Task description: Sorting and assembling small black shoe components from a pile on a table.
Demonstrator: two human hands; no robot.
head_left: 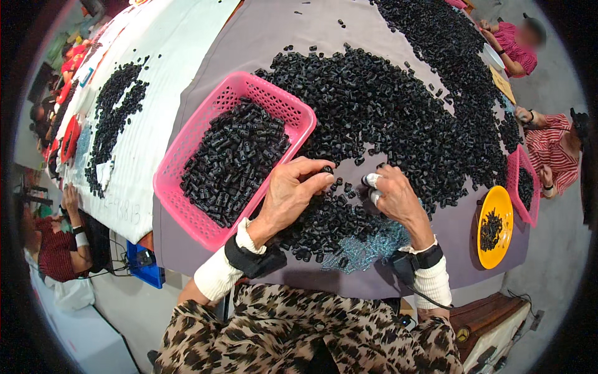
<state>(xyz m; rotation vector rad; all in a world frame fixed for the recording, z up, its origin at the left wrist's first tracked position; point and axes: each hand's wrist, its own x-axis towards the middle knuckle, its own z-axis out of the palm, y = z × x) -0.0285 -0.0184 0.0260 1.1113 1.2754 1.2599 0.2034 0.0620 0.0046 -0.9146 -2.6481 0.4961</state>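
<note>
Left hand (288,192): one black piece (327,169) is pinched between thumb and forefinger, apparently for fine control.
Right hand (397,194): fingers are curled; whether anything is gripped cannot be told.
Near pink basket (172,202): one, set beside the left hand, presumably for reach.
Yellow plate (507,230): one.
Black heap (374,93): uncountable, spread over the counter (215,65).

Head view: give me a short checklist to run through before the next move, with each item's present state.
1. Left hand has a black part between thumb and finger: ok.
2. Right hand holds a part: cannot tell; its fingers are curled.
3. Pink basket upright on the table: ok, filled with black pieces.
4. Pale-blue pieces kept apart from loose black parts: not ok, they adjoin.
5. Yellow plate away from both hands: ok.
</note>
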